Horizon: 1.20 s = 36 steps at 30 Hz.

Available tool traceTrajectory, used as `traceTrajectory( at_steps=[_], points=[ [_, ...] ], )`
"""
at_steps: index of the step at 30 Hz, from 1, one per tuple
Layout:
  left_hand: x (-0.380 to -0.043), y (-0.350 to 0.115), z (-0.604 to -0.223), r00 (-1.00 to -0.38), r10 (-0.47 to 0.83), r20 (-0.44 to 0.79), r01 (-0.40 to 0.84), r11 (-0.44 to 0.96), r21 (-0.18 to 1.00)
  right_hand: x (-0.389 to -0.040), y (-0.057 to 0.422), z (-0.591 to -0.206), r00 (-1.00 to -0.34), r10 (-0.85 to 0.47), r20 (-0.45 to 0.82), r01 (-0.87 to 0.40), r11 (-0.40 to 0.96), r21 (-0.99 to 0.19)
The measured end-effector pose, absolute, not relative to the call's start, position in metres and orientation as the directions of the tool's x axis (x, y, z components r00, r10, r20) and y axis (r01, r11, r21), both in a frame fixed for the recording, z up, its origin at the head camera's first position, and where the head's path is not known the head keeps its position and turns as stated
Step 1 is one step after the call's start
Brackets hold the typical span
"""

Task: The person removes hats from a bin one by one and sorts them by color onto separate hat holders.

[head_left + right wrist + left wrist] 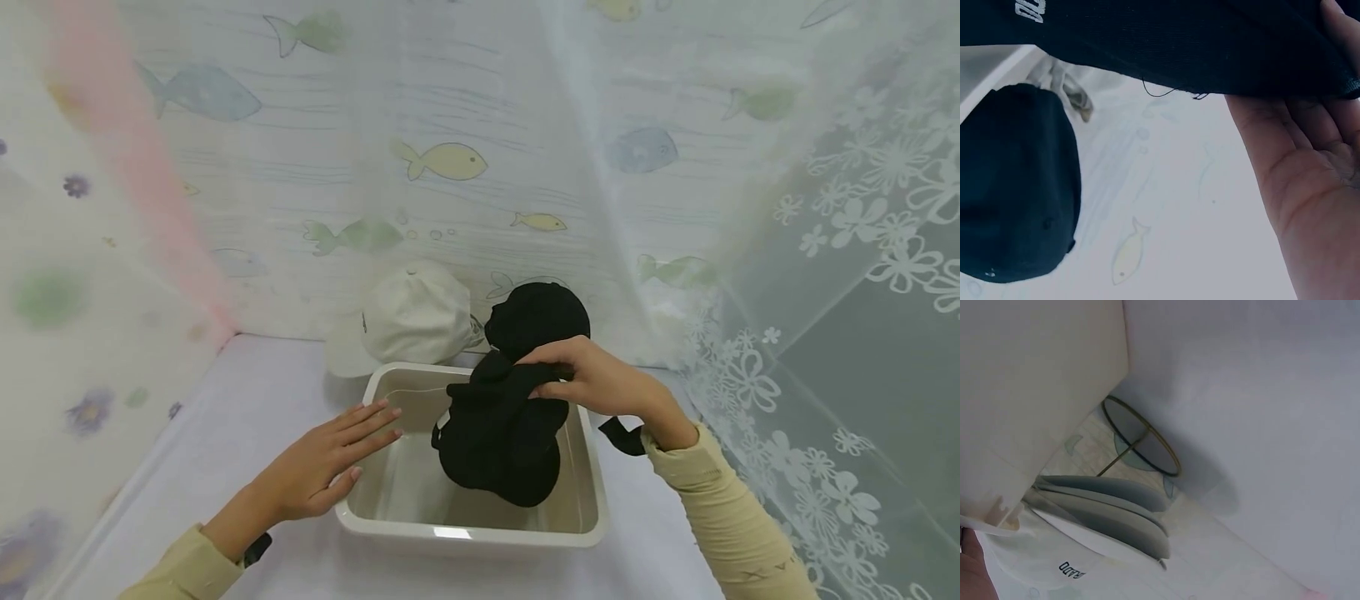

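Observation:
My right hand pinches a black cap and holds it over a white plastic basin. In the right wrist view, the black cap's cloth carries white lettering, and a loose thread dangles from its edge. The fingers go behind that cloth, with the thumb in front. My left hand lies at the basin's left rim, fingers straight and spread, holding nothing. Only a bit of the left hand shows in the left wrist view, beside the rim.
Behind the basin stand a white cap and a second black cap. In the left wrist view, several stacked white brims appear near a stand's thin rod with a round base. A fish-patterned curtain hangs behind.

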State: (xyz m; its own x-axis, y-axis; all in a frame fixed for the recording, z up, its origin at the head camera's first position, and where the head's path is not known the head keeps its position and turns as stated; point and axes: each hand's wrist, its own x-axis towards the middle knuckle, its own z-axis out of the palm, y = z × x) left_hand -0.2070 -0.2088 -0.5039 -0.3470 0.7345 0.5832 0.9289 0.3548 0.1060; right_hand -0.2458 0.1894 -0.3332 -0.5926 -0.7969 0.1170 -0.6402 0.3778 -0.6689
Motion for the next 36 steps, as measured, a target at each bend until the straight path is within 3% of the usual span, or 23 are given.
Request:
traceTrajectory(
  at_steps=[13, 27, 36],
  points=[
    [-0.208, -0.21, -0.505, -0.339, 0.722, 0.604, 0.931, 0.348, 0.106, -0.245, 0.215, -0.319, -0.672, -0.689, 0.271, -0.644, 0.363, -0.674],
    [-0.207, -0.208, -0.507, -0.345, 0.713, 0.611, 0.931, 0.345, 0.123, -0.248, 0.255, -0.275, -0.678, -0.525, 0.514, -0.728, 0.387, -0.566],
    [-0.206, -0.208, -0.509, -0.343, 0.706, 0.619, 0.932, 0.339, 0.13, -0.278, 0.274, -0.254, -0.727, -0.445, 0.522, -0.686, 0.5, -0.529]
  ],
)
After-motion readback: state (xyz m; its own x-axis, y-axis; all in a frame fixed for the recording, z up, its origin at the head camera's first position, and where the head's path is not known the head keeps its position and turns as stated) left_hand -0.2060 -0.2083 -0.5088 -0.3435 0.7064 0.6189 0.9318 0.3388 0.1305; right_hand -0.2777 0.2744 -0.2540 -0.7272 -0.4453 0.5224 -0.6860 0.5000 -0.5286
